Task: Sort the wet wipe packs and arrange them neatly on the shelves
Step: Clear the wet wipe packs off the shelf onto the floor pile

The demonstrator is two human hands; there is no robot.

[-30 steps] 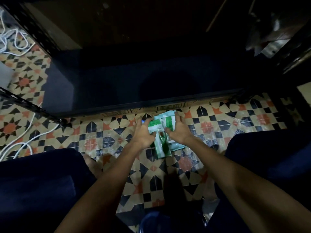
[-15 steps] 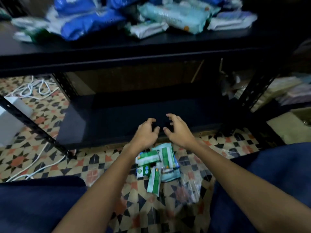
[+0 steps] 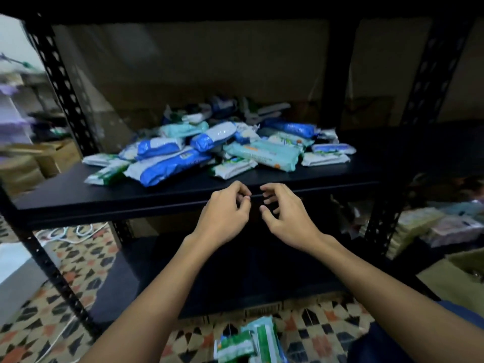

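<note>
Left hand (image 3: 222, 213) and right hand (image 3: 285, 218) hover empty, fingers loosely curled, at the middle shelf (image 3: 78, 200) near edge. Wet wipe packs (image 3: 209, 150) lie heaped mid-shelf — far ones blurred. Green packs (image 3: 248, 344) on the floor (image 3: 52, 331) — cut off below.

Your left hand (image 3: 225, 213) and right hand (image 3: 284, 218) hover mid-frame, empty, fingers loosely curled, just in front of the black shelf (image 3: 78, 203). A jumbled heap of blue, teal and white wet wipe packs (image 3: 209, 148) covers the shelf above them. Green packs (image 3: 251, 341) lie on the patterned tile floor (image 3: 39, 323) at bottom centre.
</note>
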